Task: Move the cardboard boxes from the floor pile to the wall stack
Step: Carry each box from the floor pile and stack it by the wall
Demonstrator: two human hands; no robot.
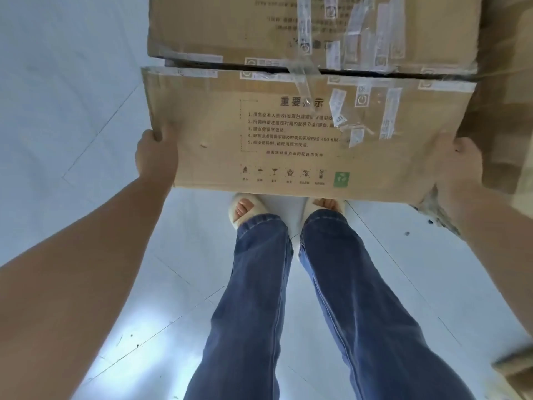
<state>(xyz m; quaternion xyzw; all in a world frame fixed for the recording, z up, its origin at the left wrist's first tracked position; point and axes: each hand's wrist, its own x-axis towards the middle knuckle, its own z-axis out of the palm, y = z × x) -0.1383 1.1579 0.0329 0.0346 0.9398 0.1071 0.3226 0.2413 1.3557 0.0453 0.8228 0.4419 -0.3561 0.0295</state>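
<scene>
A large brown cardboard box (288, 116) fills the upper middle of the head view, its taped top flaps facing me with printed text and handling symbols. It is lifted off the floor above my feet. My left hand (155, 157) grips the box's left edge, fingers curled under it. My right hand (458, 166) grips its right edge. More cardboard (504, 96) stands right behind the box on the right side; whether they touch is unclear.
Pale tiled floor (86, 111) spreads to the left and below. My legs in blue jeans and light sandals (245, 209) stand under the box. Another cardboard corner (519, 370) shows at the bottom right edge.
</scene>
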